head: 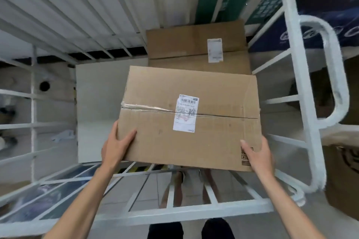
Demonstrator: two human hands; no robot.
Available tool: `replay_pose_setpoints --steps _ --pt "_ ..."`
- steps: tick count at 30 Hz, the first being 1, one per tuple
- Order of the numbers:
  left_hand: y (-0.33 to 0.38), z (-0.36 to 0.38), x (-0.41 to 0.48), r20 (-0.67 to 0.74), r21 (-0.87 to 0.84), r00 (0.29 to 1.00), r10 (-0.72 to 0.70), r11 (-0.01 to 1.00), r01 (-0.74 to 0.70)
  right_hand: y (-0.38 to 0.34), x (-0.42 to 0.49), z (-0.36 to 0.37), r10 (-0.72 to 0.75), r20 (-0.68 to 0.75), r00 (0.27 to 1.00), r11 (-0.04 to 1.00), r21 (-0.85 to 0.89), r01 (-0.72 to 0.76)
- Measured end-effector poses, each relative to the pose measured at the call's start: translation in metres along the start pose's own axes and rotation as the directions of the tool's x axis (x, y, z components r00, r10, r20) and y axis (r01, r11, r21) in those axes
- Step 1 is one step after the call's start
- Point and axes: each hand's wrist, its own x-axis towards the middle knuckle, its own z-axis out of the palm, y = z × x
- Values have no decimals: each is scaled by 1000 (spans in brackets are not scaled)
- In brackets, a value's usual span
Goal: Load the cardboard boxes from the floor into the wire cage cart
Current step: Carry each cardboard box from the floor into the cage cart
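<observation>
Holds a taped cardboard box (190, 118) inside the wire cage cart (303, 83), above the white floor panel (97, 103) and, by the look of it, not yet set down. Grips it at the two corners nearest the cart's front rail (174, 213). Wraps the left hand (116, 145) round the left corner, thumb flat on the top face, fingers hidden underneath. Clamps the right hand (258, 153) on the right corner the same way, thumb beside a printed code.

Lies with its long axis side to side across the cart, roughly parallel to the front rail, tape seam (147, 107) along that line and shipping label (186, 113) across it. Stretches away from the grip toward the cart's back wall, so most of the load likely hangs beyond the fingers.

Meets, deeper in and toward the cart's back right corner, a second cardboard box (196, 46), partly covered by the held one's far edge. Leaves bare panel on the cart's left side.

Probably calls for lowering straight down in front of that second box, long side kept parallel to it, both hands sharing evenly, neither nearer.

Shows, outside the cart's right wall below its looped handle (330, 64), another brown carton (342, 180).
</observation>
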Motion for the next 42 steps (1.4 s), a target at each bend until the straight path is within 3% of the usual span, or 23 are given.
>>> replay_pose_setpoints --steps 7,17,30,33,36,42 --pt "-30 39 -22 -104 -61 995 10 998 -17 25 23 -6 -35 -29 999 999 -6 35" --pt "-22 97 -22 -81 -51 996 -42 998 38 32 72 -26 -62 27 998 989 -130 65" --pt "-102 220 71 72 -139 990 -119 982 128 105 183 86 87 58 994 993 -87 -82" --pt "-120 244 98 97 -123 987 -126 983 138 124 205 115 83 64 995 997 -1 -83" --pt "-136 264 126 137 -68 981 -140 986 150 139 231 141 90 61 994 996 -31 -88" --pt "-134 305 190 208 -78 977 -40 995 57 154 288 175 66 57 996 995 -84 -61"
